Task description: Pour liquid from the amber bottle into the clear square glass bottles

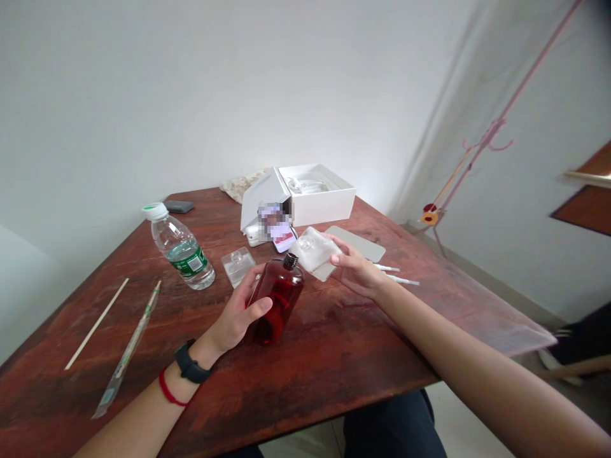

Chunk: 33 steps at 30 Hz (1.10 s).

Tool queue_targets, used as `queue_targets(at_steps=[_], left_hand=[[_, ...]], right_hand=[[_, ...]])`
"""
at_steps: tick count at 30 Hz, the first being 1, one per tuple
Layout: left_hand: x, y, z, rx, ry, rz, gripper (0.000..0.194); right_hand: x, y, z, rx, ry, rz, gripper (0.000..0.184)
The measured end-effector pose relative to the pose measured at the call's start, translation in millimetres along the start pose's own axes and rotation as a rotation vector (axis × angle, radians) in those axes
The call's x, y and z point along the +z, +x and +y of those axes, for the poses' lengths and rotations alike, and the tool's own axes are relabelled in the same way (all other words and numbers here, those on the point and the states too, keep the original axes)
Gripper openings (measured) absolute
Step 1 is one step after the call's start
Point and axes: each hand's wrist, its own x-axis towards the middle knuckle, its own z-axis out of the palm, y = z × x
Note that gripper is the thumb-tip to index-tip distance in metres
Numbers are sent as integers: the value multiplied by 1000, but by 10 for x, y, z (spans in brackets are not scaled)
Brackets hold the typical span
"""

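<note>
My left hand (245,312) is wrapped round a dark red-brown bottle (279,296). The bottle tilts slightly, and its threaded black neck has no cap on it. Close beside that neck, my right hand (351,264) grips a clear square plastic piece (312,251) with a round raised part on its face. Its kind cannot be told for sure. A similar clear square piece (233,270) lies on the table just beyond my left hand. Behind the bottle, a phone (284,238) with a lit screen leans by a white box.
A half-full water bottle (191,261) stands on the wooden table (344,343) at left. Nearer me lie a bare chopstick (98,323) and wrapped chopsticks (133,337). At the back is an open white box (317,207) with a cable inside. White pen-like sticks (401,278) lie at right.
</note>
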Motion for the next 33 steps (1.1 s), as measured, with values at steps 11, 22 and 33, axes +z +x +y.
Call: queue_targets(at_steps=[11, 22, 33], left_hand=[[-31, 18, 182, 27, 278, 104, 68], [17, 19, 243, 122, 534, 179, 64], [62, 7, 257, 181, 698, 192, 63]], right_hand=[[-75, 2, 22, 0, -22, 12, 62], [-38, -16, -67, -50, -105, 11, 59], [-37, -42, -145, -95, -217, 2, 60]])
